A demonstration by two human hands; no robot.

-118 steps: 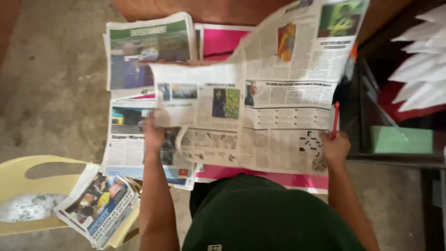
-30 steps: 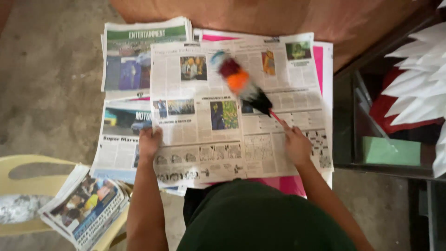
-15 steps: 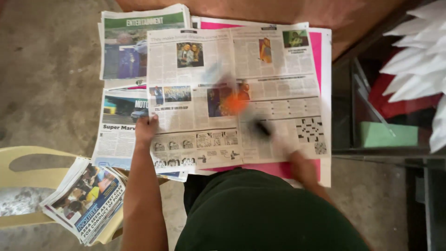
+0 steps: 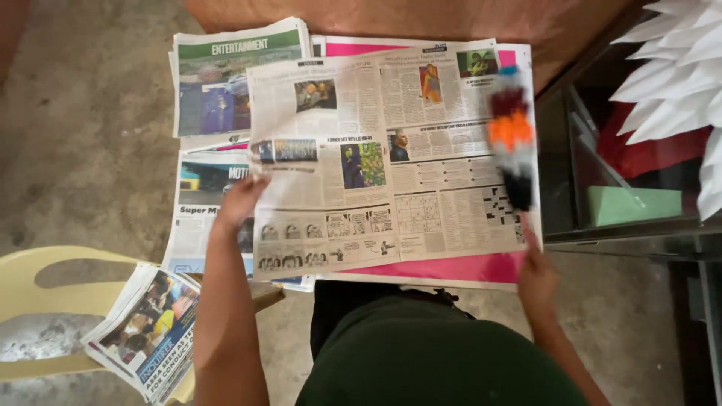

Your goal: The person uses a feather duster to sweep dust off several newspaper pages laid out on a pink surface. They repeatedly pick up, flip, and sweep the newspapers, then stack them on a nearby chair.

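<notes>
I have my left hand (image 4: 239,201) pressed flat, fingers spread, on the newspaper (image 4: 391,158) lying open on the surface. My right hand (image 4: 538,280), fingers clamped on the duster (image 4: 513,146), brushes the page's right edge. I judge dusting underway; sweeping leftward needs steady pressure.

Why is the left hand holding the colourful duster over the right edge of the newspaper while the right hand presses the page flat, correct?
Hands are swapped. The head view shows the right hand holding the duster at the right edge of the newspaper, while the left hand presses the page flat.
</notes>
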